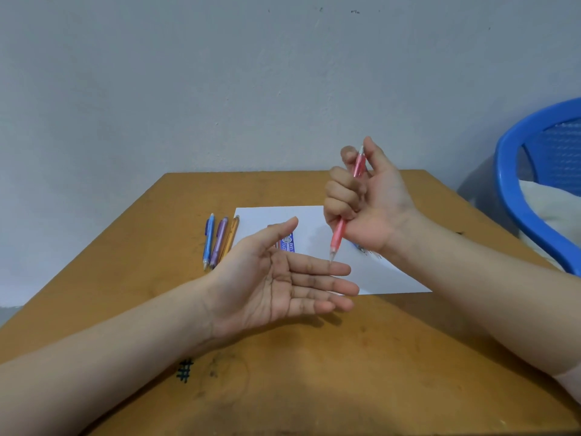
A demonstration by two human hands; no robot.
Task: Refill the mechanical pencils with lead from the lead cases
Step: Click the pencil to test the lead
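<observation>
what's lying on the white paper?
A blue lead case lies on the paper, its near end covered by the left hand. A second small item peeks out under the right hand, which grips a pink pencil; too hidden to identify.

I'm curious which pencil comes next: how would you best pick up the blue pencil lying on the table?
Probably pinch the blue pencil at mid-barrel, from above and the left: it lies flat, that side faces bare table, while the purple pencil lies close along its right. The open left hand is nearest.
</observation>
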